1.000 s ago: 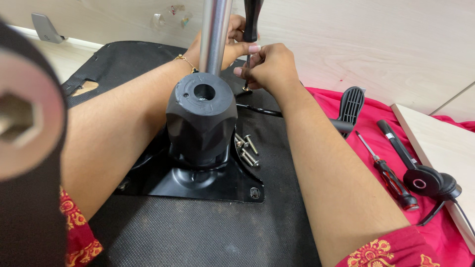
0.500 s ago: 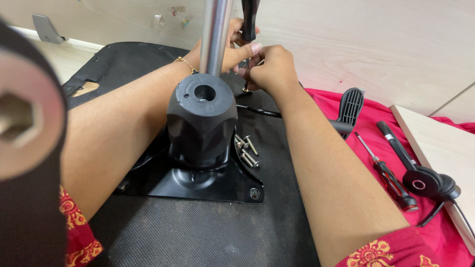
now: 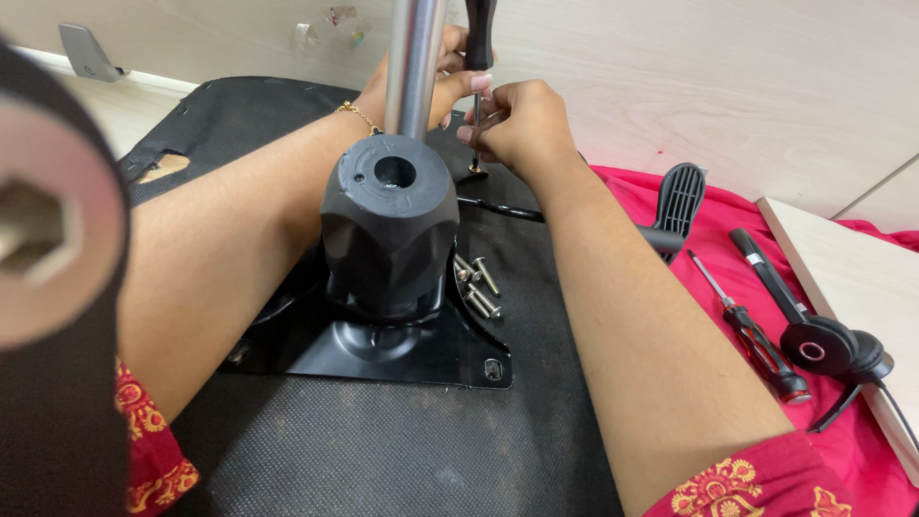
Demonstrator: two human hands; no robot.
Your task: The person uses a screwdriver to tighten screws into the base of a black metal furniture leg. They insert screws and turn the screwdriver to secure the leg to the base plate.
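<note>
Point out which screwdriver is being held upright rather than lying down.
The black-handled screwdriver gripped by both hands, left hand and right hand, stands upright; the red-and-black screwdriver lies flat on the red cloth.

The left hand (image 3: 431,81) is mostly tucked behind the metal tube (image 3: 416,67), so only a few fingers (image 3: 458,91) peek out past it. The tube runs off the top edge, and so does the handle of the black screwdriver (image 3: 479,38) both hands are on. Its tip sits behind the right hand (image 3: 512,124), so whatever it's in can't be made out. A big blurry grey cylinder end (image 3: 48,230) fills the left edge, too close to read properly. The far corner of the black base plate (image 3: 383,349) is hidden under the left forearm. The pale board (image 3: 852,278) gets cut off at the right edge.
</note>
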